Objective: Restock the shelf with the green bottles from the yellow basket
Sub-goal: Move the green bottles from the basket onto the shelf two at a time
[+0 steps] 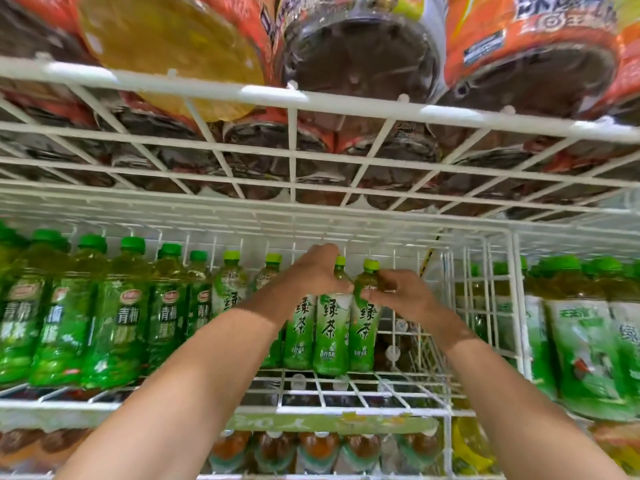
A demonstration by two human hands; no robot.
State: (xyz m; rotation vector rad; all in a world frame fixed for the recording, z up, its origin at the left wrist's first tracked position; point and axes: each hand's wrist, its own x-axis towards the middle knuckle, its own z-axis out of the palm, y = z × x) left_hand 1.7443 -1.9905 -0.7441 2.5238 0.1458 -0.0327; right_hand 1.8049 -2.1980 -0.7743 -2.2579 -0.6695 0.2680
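Both my arms reach up to a white wire shelf (346, 408). My left hand (311, 275) wraps the neck of a green tea bottle (330, 336) standing on the shelf. My right hand (398, 291) grips the shoulder of the green tea bottle (363, 330) just right of it. A third bottle of the same kind (299, 336) stands to their left, partly behind my left wrist. All have light green caps and green-white labels. The yellow basket is out of view.
Darker green bottles (114, 317) fill the shelf's left half. A wire divider (519, 306) stands to the right, with more green bottles (585, 344) beyond it. A wire shelf overhead (294, 98) carries large orange-labelled bottles. Brown tea bottles (318, 448) line the shelf below.
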